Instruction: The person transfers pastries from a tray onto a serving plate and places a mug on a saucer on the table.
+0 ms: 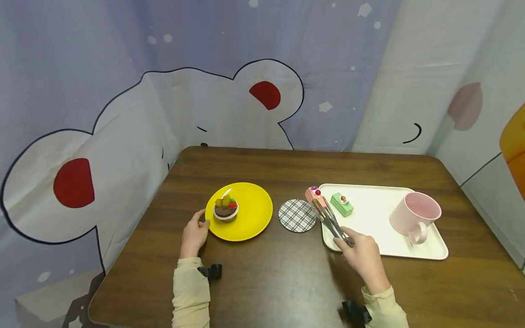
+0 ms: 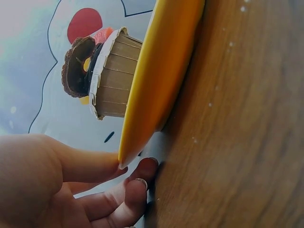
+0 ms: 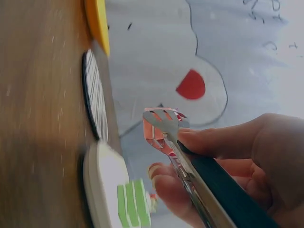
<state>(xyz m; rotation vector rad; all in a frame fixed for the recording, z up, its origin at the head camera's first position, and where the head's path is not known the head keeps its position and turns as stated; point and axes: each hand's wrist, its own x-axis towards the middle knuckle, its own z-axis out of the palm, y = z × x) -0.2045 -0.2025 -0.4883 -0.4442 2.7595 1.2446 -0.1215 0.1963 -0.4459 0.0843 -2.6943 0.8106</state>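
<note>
My left hand (image 1: 194, 234) holds the left rim of a yellow plate (image 1: 253, 214); in the left wrist view its thumb touches the edge and the other fingers curl below. On that plate stands a fruit-topped chocolate cupcake (image 1: 226, 209) in a pleated paper cup (image 2: 116, 76). My right hand (image 1: 362, 255) grips metal tongs (image 1: 330, 222). A pink cake slice (image 1: 312, 195) with a red berry on top is pinched between the tongs' tips, raised near the left edge of a white tray (image 1: 369, 223). A green cake slice (image 1: 342, 205) sits on the tray.
A pink mug (image 1: 415, 214) stands on the tray's right side, its handle toward me. Between plate and tray lies a round checked coaster (image 1: 297, 216). All of it is on a brown wooden table (image 1: 262, 278), with a patterned curtain (image 1: 197, 41) behind.
</note>
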